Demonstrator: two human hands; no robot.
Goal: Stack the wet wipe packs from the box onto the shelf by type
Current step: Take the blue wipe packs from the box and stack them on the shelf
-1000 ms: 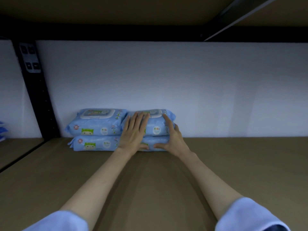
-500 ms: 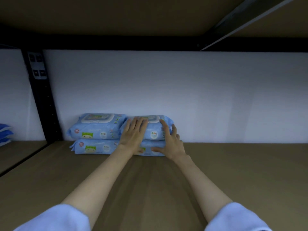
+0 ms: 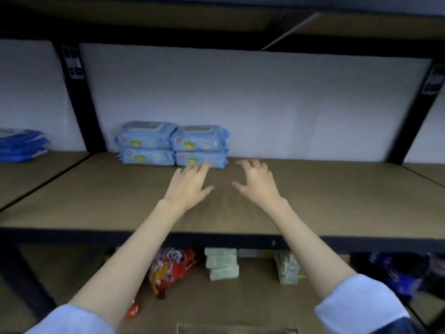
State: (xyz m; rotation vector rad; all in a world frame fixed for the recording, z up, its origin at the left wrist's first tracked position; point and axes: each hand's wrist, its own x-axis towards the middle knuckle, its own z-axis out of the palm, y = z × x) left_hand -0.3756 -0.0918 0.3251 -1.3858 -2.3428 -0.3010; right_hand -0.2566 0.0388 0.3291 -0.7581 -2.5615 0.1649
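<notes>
Light blue wet wipe packs stand in two stacks of two at the back left of the brown shelf (image 3: 313, 196): a left stack (image 3: 147, 143) and a right stack (image 3: 199, 147), side by side against the white back wall. My left hand (image 3: 189, 184) hovers over the shelf just in front of the right stack, fingers spread and holding nothing. My right hand (image 3: 256, 182) is beside it to the right, fingers spread and loosely bent, also holding nothing. The box is mostly out of sight; only a brown edge (image 3: 236, 327) shows at the bottom.
Darker blue packs (image 3: 20, 145) lie stacked on the neighbouring shelf bay at far left, past a black upright post (image 3: 79, 97). On the lower shelf sit a red snack bag (image 3: 172, 268), pale green packs (image 3: 221, 263) and dark blue items (image 3: 395, 273).
Both hands have let go of the right stack and pulled back toward me. The view has drawn back and tilted down, so the shelf's front edge and lower shelf now show.
</notes>
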